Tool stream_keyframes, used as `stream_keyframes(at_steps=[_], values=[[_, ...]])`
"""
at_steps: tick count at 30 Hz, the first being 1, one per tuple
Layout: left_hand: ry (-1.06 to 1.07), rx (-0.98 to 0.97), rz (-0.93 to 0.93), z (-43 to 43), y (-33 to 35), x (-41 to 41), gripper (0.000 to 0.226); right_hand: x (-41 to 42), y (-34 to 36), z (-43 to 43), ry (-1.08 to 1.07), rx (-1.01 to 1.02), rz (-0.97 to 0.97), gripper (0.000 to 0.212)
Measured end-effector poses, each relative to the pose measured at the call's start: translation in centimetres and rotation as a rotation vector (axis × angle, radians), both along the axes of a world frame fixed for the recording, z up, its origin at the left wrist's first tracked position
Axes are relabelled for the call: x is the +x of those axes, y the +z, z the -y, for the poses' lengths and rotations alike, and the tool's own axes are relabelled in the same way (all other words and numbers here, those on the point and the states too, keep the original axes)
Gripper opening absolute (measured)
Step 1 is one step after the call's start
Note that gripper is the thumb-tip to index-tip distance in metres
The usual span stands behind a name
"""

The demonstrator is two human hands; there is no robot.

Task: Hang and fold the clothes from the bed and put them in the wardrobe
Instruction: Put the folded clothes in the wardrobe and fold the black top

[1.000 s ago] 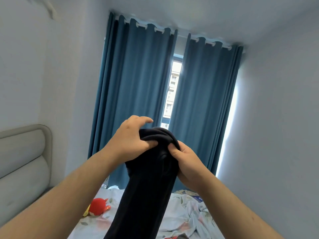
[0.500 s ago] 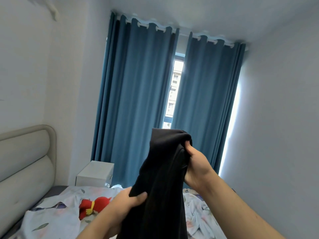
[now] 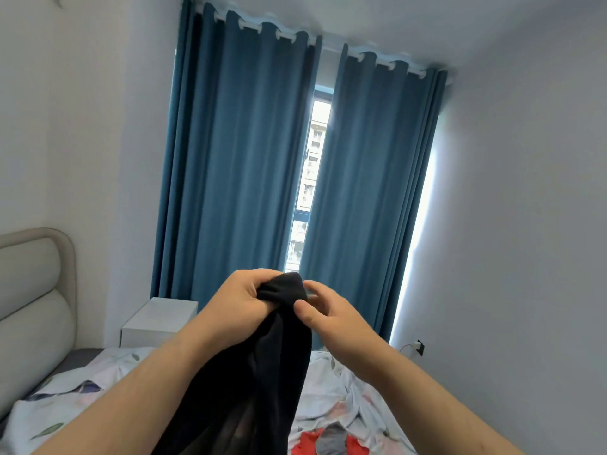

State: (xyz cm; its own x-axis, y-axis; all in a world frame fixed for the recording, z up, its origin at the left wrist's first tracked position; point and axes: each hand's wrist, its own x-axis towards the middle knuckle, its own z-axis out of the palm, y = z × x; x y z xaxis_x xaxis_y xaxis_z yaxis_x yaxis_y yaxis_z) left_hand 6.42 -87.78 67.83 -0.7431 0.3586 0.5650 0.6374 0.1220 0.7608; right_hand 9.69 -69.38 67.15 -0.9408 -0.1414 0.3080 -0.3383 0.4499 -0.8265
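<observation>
**Ana:** Head view has both arms raised over the bed with its white leaf-printed sheet point(image 3: 82, 399). What are they holding?

**Ben:** A black, soft knit garment point(image 3: 262, 372), lifted in front of the blue curtains point(image 3: 236, 165). The left hand point(image 3: 241, 300) has its fingers curled round the top edge, bunching it. The right hand point(image 3: 323, 310) pinches the same edge between thumb and forefinger, just beside the left.

**Ana:** How would you expect it to handle?

**Ben:** Limp and light, I'd judge: it hangs straight down in loose folds and holds no shape of its own. Nothing fragile, not slippery. It will sag wherever it isn't held, so taking the top edge at two spread points, waistband or shoulders, should let it fall flat for folding or hanging.

**Ana:** Which is it, trousers or a top?

**Ben:** Can't tell. The lower part runs off the bottom of the frame, and the dark cloth swallows seams. The wardrobe and any hanger are out of view. A red garment point(image 3: 305, 444) with something grey on it lies on the bed, cut off too.
</observation>
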Motion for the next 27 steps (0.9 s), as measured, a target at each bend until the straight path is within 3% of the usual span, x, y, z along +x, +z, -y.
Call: stream_keyframes(at_steps=[5,9,11,13,15,18,21,24,27], values=[[0.0,-0.01,-0.104,0.9,1.0,0.9,0.037,-0.9,-1.3,-0.3,0.16,-0.119,0.088,0.036],[0.006,-0.013,-0.139,1.9,1.0,1.4,0.037,-1.8,-2.0,-0.7,0.349,-0.222,0.274,0.061],[0.067,-0.02,-0.146,2.7,1.1,1.2,0.038,-2.1,-2.0,-1.0,0.384,-0.258,0.326,0.053],[0.162,-0.098,-0.13,3.7,1.1,0.2,0.04,-2.4,-1.1,-1.3,0.264,-0.27,0.245,0.031],[0.245,-0.312,-0.106,4.5,1.2,-0.9,0.03,-2.9,0.6,-1.5,0.062,-0.256,0.082,0.012],[0.281,-0.519,-0.01,5.2,1.9,-1.7,0.023,-3.3,3.5,-1.2,-0.041,-0.181,-0.074,0.011],[0.233,-0.574,0.064,5.6,2.6,-1.9,0.012,-3.2,4.8,-1.0,-0.037,-0.114,-0.124,0.012],[0.27,-0.638,0.161,6.6,1.9,-2.9,0.022,-2.8,5.6,-1.8,-0.027,-0.099,-0.152,0.015],[0.455,-0.453,0.032,7.3,2.6,-4.3,0.016,-2.3,6.4,-2.9,-0.013,0.04,-0.097,0.009]])
